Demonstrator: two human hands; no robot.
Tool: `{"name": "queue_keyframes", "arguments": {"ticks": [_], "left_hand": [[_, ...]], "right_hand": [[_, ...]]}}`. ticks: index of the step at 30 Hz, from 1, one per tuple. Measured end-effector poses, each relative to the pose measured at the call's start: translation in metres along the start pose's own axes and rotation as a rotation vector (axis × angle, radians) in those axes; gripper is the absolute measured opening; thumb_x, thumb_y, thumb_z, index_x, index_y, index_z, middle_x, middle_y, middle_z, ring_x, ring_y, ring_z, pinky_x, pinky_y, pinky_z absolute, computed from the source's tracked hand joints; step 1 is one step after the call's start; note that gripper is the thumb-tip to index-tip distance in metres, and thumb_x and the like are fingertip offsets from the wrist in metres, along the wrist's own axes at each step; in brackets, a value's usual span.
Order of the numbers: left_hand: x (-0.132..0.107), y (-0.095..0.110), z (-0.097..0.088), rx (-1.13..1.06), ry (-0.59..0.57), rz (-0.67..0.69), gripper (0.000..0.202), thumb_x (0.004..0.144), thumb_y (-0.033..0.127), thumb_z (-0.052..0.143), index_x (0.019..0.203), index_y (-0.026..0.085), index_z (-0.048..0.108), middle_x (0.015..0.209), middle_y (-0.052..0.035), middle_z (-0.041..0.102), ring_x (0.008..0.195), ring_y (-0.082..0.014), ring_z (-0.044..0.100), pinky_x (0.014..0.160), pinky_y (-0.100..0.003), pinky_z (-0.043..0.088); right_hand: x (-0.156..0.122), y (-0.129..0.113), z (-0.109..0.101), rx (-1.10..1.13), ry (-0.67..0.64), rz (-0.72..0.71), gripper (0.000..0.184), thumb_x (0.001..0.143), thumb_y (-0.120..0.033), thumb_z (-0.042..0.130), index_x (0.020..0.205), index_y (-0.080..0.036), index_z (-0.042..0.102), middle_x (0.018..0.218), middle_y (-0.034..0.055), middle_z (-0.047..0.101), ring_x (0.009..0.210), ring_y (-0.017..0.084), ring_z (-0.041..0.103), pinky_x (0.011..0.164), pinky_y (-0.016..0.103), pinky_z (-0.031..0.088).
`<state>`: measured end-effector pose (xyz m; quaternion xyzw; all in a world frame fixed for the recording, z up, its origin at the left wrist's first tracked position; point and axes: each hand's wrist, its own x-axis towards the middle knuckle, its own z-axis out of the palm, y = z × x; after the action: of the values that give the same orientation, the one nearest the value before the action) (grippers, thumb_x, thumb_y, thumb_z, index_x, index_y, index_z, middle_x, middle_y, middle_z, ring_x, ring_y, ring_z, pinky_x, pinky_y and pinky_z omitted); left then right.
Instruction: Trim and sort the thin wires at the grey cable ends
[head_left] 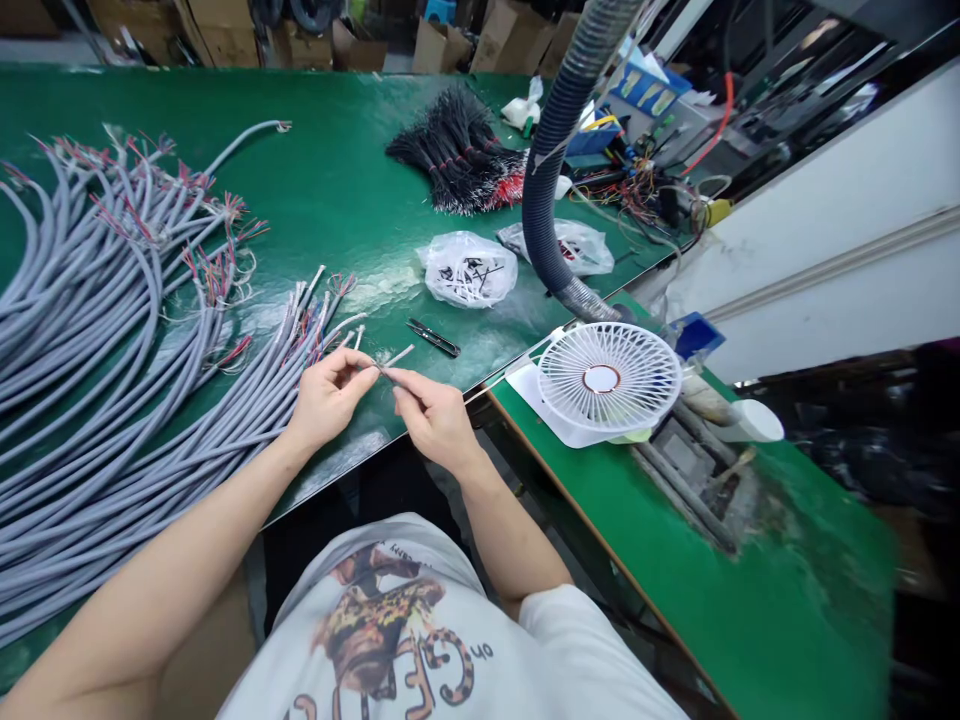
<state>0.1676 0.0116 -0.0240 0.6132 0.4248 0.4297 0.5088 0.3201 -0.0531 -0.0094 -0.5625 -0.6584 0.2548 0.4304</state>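
Observation:
At the front edge of the table, my left hand (334,395) and my right hand (436,418) meet, thumb and fingers of each pinched together. Between their fingertips is the end of a thin grey cable (403,353), with fine loose strands around it; the fingers hide part of it. Just beyond the hands lies a pair of black thread snips (433,338). To the left, a bundle of grey cables (247,400) stretches across the table, its stripped ends showing red, blue and white wires close to my left hand.
Clear plastic bags of small dark parts (471,270) sit past the snips, and bundles of black wires (457,150) lie behind them. A ribbed duct hose (544,200) hangs at the right. Below it, a white fan (609,378) stands on a lower green table (750,620).

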Motion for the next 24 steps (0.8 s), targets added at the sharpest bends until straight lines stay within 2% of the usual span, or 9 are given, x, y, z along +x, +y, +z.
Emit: {"name": "queue_keyframes", "arguments": {"ticks": [4,7,12,19,24], "left_hand": [[0.004,0.005,-0.003,-0.217,0.013,-0.137,0.018,0.071,0.032,0.067,0.075,0.016,0.059,0.073,-0.0011,0.065,0.054,-0.0082,0.048,0.051,-0.020,0.037],[0.006,0.007,-0.004,-0.289,0.013,-0.176,0.018,0.070,0.029,0.068,0.074,0.015,0.057,0.073,-0.0014,0.067,0.052,-0.0066,0.048,0.048,-0.018,0.035],[0.006,0.007,-0.004,-0.299,-0.005,-0.181,0.019,0.069,0.029,0.069,0.075,0.015,0.057,0.072,-0.0019,0.068,0.052,-0.0065,0.050,0.049,-0.017,0.037],[0.006,0.005,-0.004,-0.277,-0.016,-0.148,0.018,0.070,0.027,0.070,0.076,0.016,0.058,0.066,0.0014,0.064,0.049,-0.0060,0.046,0.049,-0.018,0.036],[0.006,0.002,-0.003,-0.229,-0.029,-0.104,0.022,0.072,0.033,0.072,0.082,0.015,0.065,0.068,0.0003,0.063,0.060,-0.0090,0.055,0.057,-0.020,0.041]], "right_hand": [[0.002,0.002,0.000,0.062,-0.051,0.059,0.036,0.087,-0.020,0.046,0.118,-0.020,0.064,0.062,-0.0021,0.056,0.048,0.009,0.045,0.051,0.022,0.042],[0.004,0.003,0.001,0.140,-0.072,0.101,0.038,0.088,-0.021,0.047,0.123,-0.016,0.061,0.058,-0.0041,0.051,0.047,0.008,0.042,0.050,0.021,0.040],[0.009,0.005,0.003,0.160,-0.092,0.100,0.042,0.087,-0.019,0.044,0.127,-0.017,0.057,0.059,-0.0051,0.050,0.050,0.008,0.044,0.058,0.022,0.044],[0.011,0.007,0.004,0.201,-0.077,0.073,0.041,0.087,-0.019,0.041,0.123,-0.019,0.062,0.070,-0.0006,0.057,0.058,0.010,0.051,0.064,0.024,0.047],[0.011,0.005,0.003,0.205,-0.072,0.081,0.042,0.089,-0.020,0.040,0.125,-0.018,0.060,0.072,0.0011,0.059,0.065,0.011,0.054,0.070,0.026,0.049]]}}
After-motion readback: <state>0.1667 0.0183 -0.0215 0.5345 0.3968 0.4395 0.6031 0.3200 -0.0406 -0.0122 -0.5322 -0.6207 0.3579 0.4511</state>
